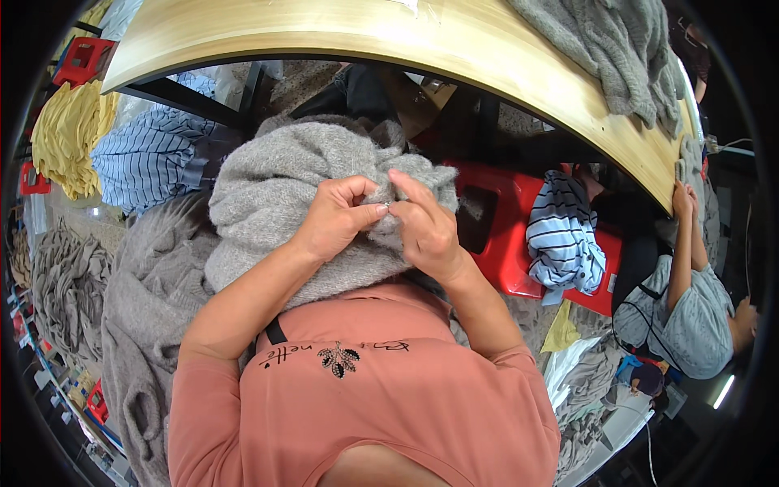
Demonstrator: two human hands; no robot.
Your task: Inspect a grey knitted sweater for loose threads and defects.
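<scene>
A bulky grey knit garment point(272, 183) is bunched up in my lap. Over its right part, my left hand point(345, 213) and my right hand point(428, 231) meet with their fingertips almost touching. Each hand is closed in a pinch between thumb and index finger. A tiny pale spot shows between the fingertips, too small to name. Folds of the knit lie right beneath and behind the fingers. Whether either pinch also catches the knit cannot be made out.
A pale wooden table point(324, 32) curves ahead, with grey knitwear point(621, 57) on its right. Red stools point(507, 235) stand at right, carrying a blue striped garment point(564, 231). Yellow point(73, 134), striped point(154, 154) and grey piles point(154, 300) lie left. Another person point(690, 300) sits far right.
</scene>
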